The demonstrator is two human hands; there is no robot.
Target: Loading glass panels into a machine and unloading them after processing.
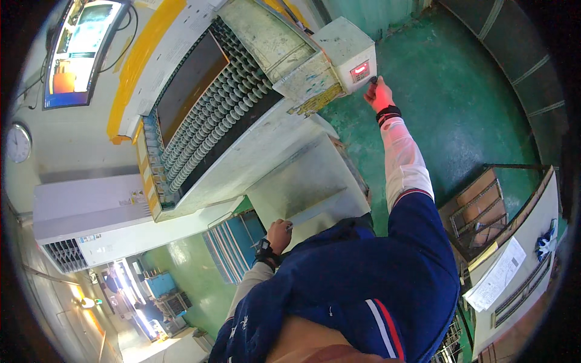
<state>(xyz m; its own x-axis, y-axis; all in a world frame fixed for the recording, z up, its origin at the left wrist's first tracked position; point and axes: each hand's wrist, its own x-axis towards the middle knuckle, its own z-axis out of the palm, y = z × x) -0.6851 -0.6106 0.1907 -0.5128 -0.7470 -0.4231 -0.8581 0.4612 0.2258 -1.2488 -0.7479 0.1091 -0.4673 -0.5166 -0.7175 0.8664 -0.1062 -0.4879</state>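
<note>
My right hand (379, 95) reaches out to a pale control box (348, 51) with a lit red display, at the end of a roller conveyor machine. Its fingers are closed around a small dark knob (373, 80) on the box's edge. Low beside the machine's pale side panel, my left hand (279, 236) hangs with its fingers curled. Something small and dark may be at those fingertips, too small to make out. On the conveyor rollers (218, 109) lies a flat dark panel with a copper-brown edge (192, 85).
A monitor (82, 51) and a clock (18, 143) are on the left wall, above a white cabinet unit (91, 202). Upright boards (227, 248) stand by my left arm. To the right, a framed rack (481, 212) and a pale board with papers (497, 275) stand on the green floor.
</note>
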